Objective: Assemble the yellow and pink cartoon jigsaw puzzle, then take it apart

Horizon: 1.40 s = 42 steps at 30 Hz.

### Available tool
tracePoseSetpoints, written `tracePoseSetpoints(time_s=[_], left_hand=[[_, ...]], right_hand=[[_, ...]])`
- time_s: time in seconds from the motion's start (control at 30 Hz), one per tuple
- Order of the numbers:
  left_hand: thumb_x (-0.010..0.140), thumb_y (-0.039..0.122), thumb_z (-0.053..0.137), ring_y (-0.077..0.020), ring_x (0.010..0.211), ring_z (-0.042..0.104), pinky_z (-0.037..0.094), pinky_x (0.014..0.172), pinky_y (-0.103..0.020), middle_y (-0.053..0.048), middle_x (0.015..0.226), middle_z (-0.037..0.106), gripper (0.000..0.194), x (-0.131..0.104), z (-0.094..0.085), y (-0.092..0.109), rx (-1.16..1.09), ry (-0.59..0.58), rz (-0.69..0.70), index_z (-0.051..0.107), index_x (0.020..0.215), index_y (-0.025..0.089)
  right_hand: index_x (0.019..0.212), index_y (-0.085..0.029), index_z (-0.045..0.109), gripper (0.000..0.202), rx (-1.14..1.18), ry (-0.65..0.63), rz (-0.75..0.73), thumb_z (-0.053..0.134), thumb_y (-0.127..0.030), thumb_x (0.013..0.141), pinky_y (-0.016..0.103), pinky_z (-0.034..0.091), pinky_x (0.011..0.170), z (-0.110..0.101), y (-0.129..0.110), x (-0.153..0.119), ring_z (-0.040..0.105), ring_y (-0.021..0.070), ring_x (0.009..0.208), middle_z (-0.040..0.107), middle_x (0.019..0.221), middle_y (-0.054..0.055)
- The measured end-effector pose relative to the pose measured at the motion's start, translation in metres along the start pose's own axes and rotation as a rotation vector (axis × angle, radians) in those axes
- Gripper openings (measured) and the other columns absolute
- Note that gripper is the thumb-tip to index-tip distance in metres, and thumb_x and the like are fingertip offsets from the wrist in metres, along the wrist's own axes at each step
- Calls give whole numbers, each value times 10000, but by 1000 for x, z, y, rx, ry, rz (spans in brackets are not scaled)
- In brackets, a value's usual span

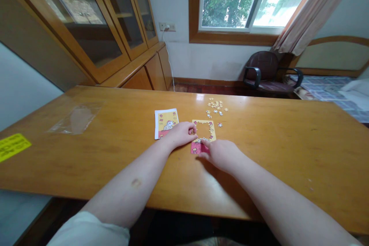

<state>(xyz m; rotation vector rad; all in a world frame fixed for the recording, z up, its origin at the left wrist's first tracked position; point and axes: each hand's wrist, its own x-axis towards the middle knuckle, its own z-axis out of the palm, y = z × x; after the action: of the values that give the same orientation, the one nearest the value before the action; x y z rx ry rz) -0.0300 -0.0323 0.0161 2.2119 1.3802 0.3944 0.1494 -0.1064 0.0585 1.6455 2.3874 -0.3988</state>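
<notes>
Jigsaw (213,133) on worktop (273,142): border + lower part assembled, centre unfilled. R hand (223,154) over lower part, fingers spread; L hand (181,135) at L side, fingers curled, can't tell if pinching. Loose pcs (216,105) beyond, unplaced.

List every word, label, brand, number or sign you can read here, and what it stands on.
Readable text: none.
Yellow sticker on the table: dark marks like lettering, too blurred to read.
Picture sheet and puzzle: drawings; any print is too small to read.
</notes>
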Motion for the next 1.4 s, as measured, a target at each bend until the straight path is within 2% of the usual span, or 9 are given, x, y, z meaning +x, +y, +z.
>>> tracePoseSetpoints(time_s=[0.3,0.67,1.1,1.23,1.4], left_hand=[[702,303,625,-121,589,492,322,529,-240,40,642,558,111,1,2,-2,4,-42,5,618,754,205],[696,303,620,-118,581,482,324,528,-236,40,634,554,108,1,4,-5,-23,-61,1,591,709,199],[711,312,594,-124,587,484,314,529,-239,32,643,561,119,1,3,-5,-18,-74,12,567,695,198],[721,314,582,-124,590,486,316,534,-238,31,645,558,124,0,2,-4,-26,-77,25,553,693,197],[720,341,582,-132,610,504,333,550,-243,22,668,566,151,0,2,-3,-28,-56,-10,561,696,194]], right_hand=[[1284,-264,539,569,17,10,5,433,-628,859,356,488,675,1,0,2,684,301,862,726,937,117],[1080,-214,609,500,20,31,2,423,-626,868,330,480,679,5,-2,5,680,278,844,719,905,114],[1044,-224,602,463,40,56,-12,393,-606,888,331,469,675,5,0,11,678,272,834,715,897,108],[1085,-223,585,400,81,148,85,380,-524,919,315,447,679,-1,19,21,666,246,828,712,901,101],[1035,-195,632,385,142,315,338,340,-425,935,327,432,729,-2,69,44,632,249,888,693,976,120]])
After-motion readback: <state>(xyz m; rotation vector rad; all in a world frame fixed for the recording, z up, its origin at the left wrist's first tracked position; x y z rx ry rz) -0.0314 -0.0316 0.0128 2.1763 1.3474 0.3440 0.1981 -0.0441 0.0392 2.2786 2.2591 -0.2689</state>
